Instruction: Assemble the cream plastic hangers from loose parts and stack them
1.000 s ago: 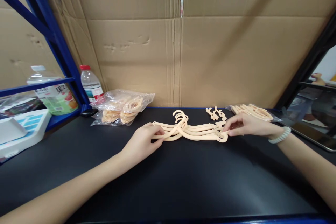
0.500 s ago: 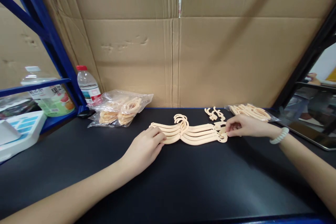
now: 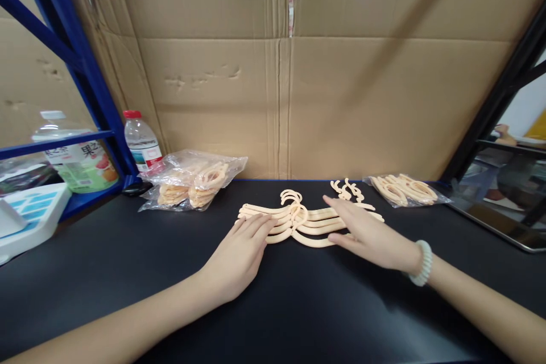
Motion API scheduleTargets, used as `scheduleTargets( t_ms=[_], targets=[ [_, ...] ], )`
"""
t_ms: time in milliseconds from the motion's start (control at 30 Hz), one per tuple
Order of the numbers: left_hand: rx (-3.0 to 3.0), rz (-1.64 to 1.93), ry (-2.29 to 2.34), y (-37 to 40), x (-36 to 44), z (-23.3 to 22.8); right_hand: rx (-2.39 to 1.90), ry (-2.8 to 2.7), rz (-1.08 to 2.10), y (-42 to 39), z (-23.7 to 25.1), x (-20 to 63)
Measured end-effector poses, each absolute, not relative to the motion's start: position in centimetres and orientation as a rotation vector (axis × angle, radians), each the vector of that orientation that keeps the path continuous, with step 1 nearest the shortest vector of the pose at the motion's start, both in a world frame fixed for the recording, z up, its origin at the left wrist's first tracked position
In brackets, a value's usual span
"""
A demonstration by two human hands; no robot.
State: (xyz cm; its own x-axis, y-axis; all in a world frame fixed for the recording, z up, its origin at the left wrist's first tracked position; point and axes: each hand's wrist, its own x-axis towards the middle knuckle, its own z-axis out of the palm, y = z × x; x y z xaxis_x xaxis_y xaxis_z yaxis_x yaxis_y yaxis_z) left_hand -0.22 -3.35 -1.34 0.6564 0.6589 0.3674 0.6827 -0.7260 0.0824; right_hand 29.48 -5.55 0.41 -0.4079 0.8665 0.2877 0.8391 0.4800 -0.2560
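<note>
Several cream-coloured hangers [image 3: 313,242] lie overlapped in a row on the black table, their curved hooks bunched at the middle. My left hand [image 3: 241,250] rests over their left arms, fingers stretched out and lying flat. Above the right arms is my right hand [image 3: 371,233], open, with thumb and fingers apart and part of the hangers hidden beneath it. Whether its fingers touch the hangers I cannot tell. Behind them sits a small cluster of loose cream curved pieces [image 3: 346,189], partly covered by the right hand.
A clear bag of cream pieces [image 3: 191,179] lies at the back left, and another clear bag [image 3: 403,189] at the back right. A red-capped bottle [image 3: 143,142] stands by the blue frame. Cardboard [image 3: 213,108] walls the back. A dark flat device [image 3: 495,222] lies far right.
My right hand has moved left from the hangers' right ends and gone from a pinch to spread fingers. My left hand's fingers have flattened over the left arms.
</note>
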Motion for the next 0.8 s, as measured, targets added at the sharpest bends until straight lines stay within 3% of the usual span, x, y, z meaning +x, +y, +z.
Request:
scheduleTargets(
  t_ms=[433, 800],
  targets=[
    [-2.891, -0.227, -1.262, -1.0, 0.1, -0.3, -1.586, -2.49, 0.063, -3.7, -1.3, 28.3],
    [-2.879, -0.304, -1.256, -0.8, -0.1, -0.7, -1.547, -2.461, 0.052, -2.4, -1.7, 29.2]
  ],
)
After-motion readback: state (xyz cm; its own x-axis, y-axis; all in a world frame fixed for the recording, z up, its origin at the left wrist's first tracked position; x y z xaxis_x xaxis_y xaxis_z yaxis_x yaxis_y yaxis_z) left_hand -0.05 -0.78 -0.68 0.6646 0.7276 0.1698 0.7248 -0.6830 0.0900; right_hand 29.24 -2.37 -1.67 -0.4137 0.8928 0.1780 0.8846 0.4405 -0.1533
